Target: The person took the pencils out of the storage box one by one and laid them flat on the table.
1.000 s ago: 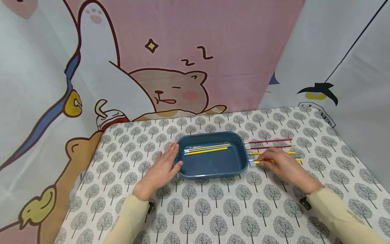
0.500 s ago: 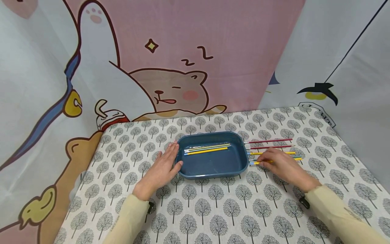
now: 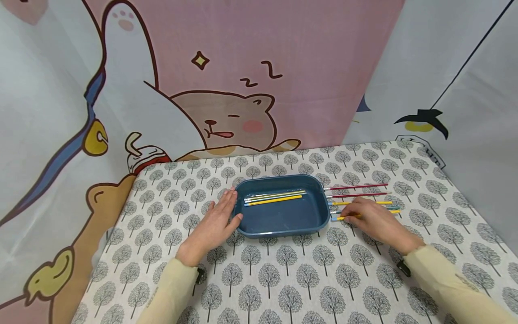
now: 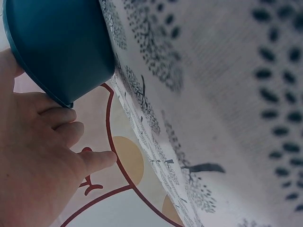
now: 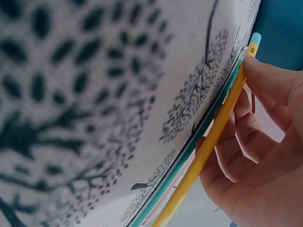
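Observation:
My right hand point(image 3: 376, 220) pinches a yellow pencil point(image 5: 210, 137) between thumb and fingers, near its light-blue end. In the right wrist view a teal pencil point(image 5: 165, 182) lies on the cloth just behind it. My left hand point(image 3: 216, 223) lies with extended fingers against the left end of a dark blue plastic tub point(image 3: 283, 233), touching its rim. Several pencils lie side by side inside the tub, the nearest being a yellow pencil point(image 3: 279, 199). To the tub's right are two red pencils point(image 3: 358, 186) and another yellow pencil point(image 3: 336, 204), partly hidden by my right hand.
A tree-patterned cloth point(image 3: 287, 279) covers the table under everything. Behind the table hangs a curtain point(image 3: 315, 67) with cartoon animals, and pale fabric point(image 3: 477, 135) bounds the right side.
The yellow pencil in my right hand has shifted slightly toward me, away from the teal pencil. My left hand and the tub stay in place.

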`<state>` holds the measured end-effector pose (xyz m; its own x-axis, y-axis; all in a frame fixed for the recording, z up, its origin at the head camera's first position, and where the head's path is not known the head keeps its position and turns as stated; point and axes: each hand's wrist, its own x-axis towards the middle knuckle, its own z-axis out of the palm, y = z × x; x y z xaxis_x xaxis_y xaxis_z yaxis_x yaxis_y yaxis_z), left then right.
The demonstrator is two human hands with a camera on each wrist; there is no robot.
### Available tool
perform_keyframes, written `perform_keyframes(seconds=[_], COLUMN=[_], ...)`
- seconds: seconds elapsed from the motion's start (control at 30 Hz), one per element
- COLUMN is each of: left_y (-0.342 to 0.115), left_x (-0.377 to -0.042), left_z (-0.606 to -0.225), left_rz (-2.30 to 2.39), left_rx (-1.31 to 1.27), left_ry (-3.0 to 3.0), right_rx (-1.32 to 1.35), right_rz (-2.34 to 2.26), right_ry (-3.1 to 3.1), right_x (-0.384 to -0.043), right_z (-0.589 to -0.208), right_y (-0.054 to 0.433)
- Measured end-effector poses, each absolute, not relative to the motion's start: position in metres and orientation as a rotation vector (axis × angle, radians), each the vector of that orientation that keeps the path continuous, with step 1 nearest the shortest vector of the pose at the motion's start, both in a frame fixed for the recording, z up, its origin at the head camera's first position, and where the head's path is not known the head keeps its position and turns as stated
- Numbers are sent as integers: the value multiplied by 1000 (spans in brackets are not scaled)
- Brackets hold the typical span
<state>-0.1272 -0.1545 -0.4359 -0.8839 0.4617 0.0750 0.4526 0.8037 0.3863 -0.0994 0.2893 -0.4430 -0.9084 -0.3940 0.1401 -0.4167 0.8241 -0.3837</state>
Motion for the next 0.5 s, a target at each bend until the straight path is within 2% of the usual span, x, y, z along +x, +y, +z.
perform_keyframes(seconds=[0.5], left_y=[-154], left_x=[-127], left_z=[-434], left_rz=[617], left_rx=[759], left_ry=[2965], right_rx=[623], right_rz=[644], right_ry=[-3009], right_x=[-101], right_z=[-444], right_y=[289])
